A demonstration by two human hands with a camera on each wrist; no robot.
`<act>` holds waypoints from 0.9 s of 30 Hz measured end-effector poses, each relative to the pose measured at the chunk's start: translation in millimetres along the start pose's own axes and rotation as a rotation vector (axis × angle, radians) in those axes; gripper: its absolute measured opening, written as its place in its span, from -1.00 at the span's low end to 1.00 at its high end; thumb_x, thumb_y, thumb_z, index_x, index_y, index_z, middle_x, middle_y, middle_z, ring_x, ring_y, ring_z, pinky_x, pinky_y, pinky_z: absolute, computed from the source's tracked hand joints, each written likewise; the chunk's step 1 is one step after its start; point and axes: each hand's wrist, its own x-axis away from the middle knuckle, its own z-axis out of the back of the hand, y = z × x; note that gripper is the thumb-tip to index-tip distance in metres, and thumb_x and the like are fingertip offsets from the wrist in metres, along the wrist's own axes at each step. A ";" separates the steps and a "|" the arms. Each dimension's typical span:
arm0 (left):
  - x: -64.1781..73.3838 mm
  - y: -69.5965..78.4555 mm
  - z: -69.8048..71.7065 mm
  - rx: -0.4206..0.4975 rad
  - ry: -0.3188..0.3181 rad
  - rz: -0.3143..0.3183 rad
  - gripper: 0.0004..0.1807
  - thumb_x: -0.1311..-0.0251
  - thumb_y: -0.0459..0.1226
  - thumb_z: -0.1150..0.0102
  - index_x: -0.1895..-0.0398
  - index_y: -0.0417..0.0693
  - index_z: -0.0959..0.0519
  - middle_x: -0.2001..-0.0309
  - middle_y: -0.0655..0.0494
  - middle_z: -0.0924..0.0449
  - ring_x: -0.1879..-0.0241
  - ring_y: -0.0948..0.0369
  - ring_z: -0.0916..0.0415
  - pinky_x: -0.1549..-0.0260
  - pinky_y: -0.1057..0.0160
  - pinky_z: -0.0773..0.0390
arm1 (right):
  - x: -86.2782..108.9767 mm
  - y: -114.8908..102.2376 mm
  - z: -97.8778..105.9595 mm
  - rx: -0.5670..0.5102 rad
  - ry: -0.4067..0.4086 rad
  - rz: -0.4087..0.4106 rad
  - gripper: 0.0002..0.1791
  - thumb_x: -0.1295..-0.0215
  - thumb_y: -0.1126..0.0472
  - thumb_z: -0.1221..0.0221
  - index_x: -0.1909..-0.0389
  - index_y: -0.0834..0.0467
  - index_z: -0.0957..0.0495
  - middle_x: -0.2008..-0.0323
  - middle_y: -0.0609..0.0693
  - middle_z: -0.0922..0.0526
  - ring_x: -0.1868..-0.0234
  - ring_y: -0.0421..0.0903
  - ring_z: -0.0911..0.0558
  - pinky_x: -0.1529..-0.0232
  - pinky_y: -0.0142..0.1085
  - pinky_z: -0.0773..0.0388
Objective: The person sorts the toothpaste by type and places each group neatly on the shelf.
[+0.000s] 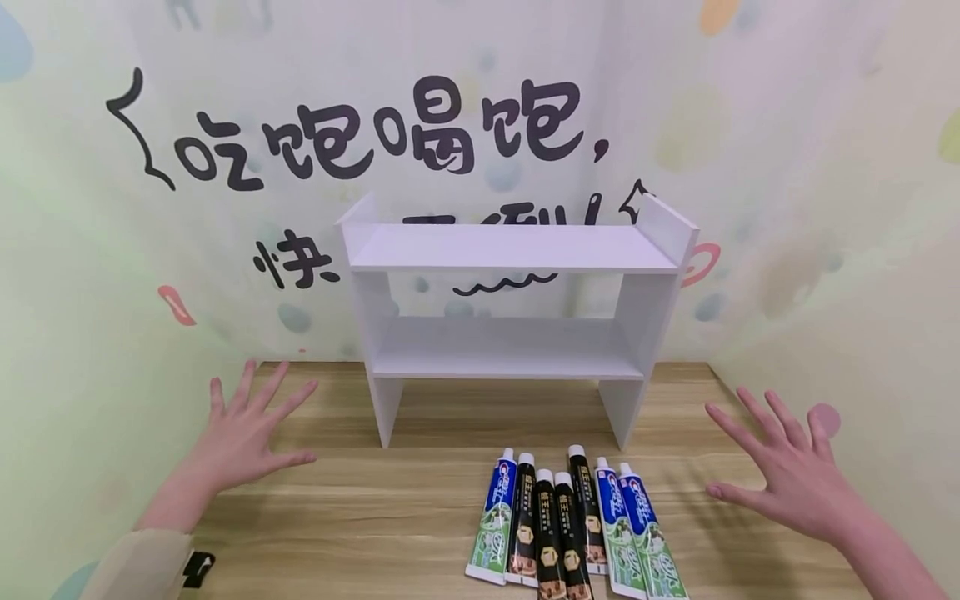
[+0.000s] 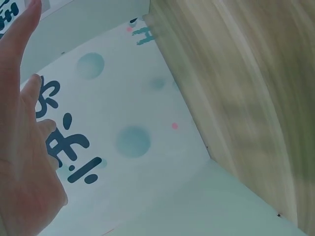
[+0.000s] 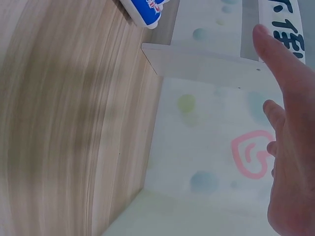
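Note:
My left hand (image 1: 238,437) hovers with spread fingers over the left side of the wooden table, holding nothing. On the opposite side, my right hand (image 1: 798,475) is likewise spread, its palm free. Between them lies a row of toothpaste tubes, caps toward the back. Several black tubes (image 1: 550,533) fill the middle of the row. One blue-and-green tube (image 1: 493,521) lies at the row's left end, and two more blue-and-green tubes (image 1: 651,533) lie at its right. In the right wrist view, a blue tube's capped end (image 3: 145,11) shows at the top.
A white two-tier shelf (image 1: 510,362) stands on the table (image 1: 322,533) behind the tubes, with bare boards and raised sides. Printed walls (image 1: 480,50) enclose the table at the back and both sides. A small black object (image 1: 198,569) is beside the left sleeve.

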 end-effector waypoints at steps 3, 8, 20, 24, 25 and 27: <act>-3.0 1.1 3.4 0.021 -0.001 0.009 0.10 0.06 0.39 -0.24 -0.56 0.47 0.02 -0.60 -0.15 0.16 -0.51 -0.44 0.43 -0.24 -0.62 0.54 | -1.5 0.3 -0.3 0.003 0.013 0.011 0.15 0.07 -0.34 -0.38 -0.55 -0.19 -0.05 -0.62 0.00 0.23 -0.62 0.11 0.40 -0.40 0.32 0.77; -8.3 0.6 11.3 0.041 -0.004 0.016 0.08 0.04 0.36 -0.26 -0.56 0.40 -0.02 -0.59 -0.18 0.15 -0.50 -0.47 0.41 -0.23 -0.61 0.58 | -2.6 -0.2 -0.4 0.001 0.017 0.021 0.15 0.07 -0.34 -0.38 -0.55 -0.17 -0.06 -0.62 0.02 0.21 -0.62 0.14 0.36 -0.41 0.32 0.74; -17.3 -10.8 27.6 0.039 0.015 0.043 0.10 0.00 0.31 -0.28 -0.57 0.42 0.05 -0.60 -0.17 0.15 -0.52 -0.42 0.48 -0.22 -0.64 0.55 | -6.5 -2.9 0.0 -0.010 0.013 0.031 0.15 0.06 -0.33 -0.38 -0.55 -0.15 -0.06 -0.62 0.02 0.22 -0.62 0.15 0.34 -0.41 0.35 0.71; -21.5 -12.8 33.6 0.079 0.029 0.038 0.09 -0.01 0.25 -0.32 -0.58 0.42 0.06 -0.61 -0.15 0.20 -0.52 -0.42 0.46 -0.21 -0.64 0.58 | -6.8 -4.7 -0.6 -0.010 0.019 0.037 0.14 0.06 -0.33 -0.38 -0.54 -0.14 -0.07 -0.62 0.01 0.23 -0.62 0.15 0.34 -0.42 0.33 0.72; -22.7 -13.4 35.3 0.088 0.033 0.038 0.09 -0.02 0.23 -0.33 -0.58 0.41 0.05 -0.61 -0.15 0.21 -0.52 -0.42 0.46 -0.20 -0.64 0.59 | -6.9 -5.1 -0.8 -0.010 0.021 0.038 0.14 0.06 -0.33 -0.38 -0.54 -0.14 -0.07 -0.62 0.01 0.23 -0.62 0.14 0.34 -0.42 0.33 0.72; -25.2 -14.6 39.1 0.097 0.042 0.038 0.09 -0.02 0.23 -0.33 -0.58 0.39 0.04 -0.61 -0.15 0.21 -0.51 -0.43 0.45 -0.19 -0.65 0.58 | -7.4 -6.1 -1.2 -0.011 0.026 0.042 0.14 0.07 -0.34 -0.38 -0.54 -0.14 -0.08 -0.62 0.01 0.22 -0.62 0.14 0.33 -0.42 0.33 0.71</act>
